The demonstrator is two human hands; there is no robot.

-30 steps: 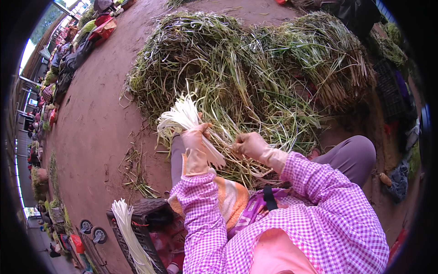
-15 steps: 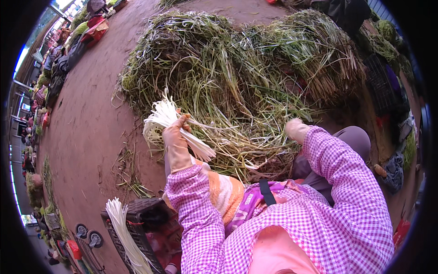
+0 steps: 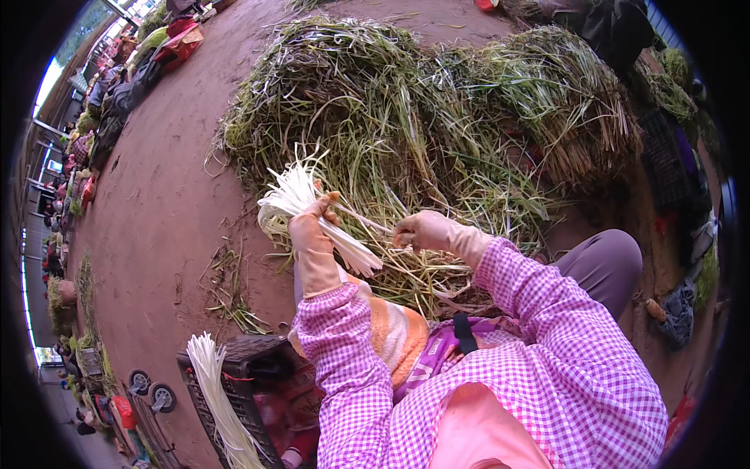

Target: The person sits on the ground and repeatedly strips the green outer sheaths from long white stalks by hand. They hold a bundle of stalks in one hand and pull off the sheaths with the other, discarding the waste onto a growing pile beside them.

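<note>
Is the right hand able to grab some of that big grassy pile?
Probably yes: the right hand is close to the grassy pile and nothing seems to block it, though it appears to pinch a pale stalk.

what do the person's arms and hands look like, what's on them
The left sleeve and right sleeve are loose, in purple-and-white check, the left gathered at its cuff. The left hand and right hand seem to wear thin, wrinkled gloves, though that's hard to confirm.
</note>
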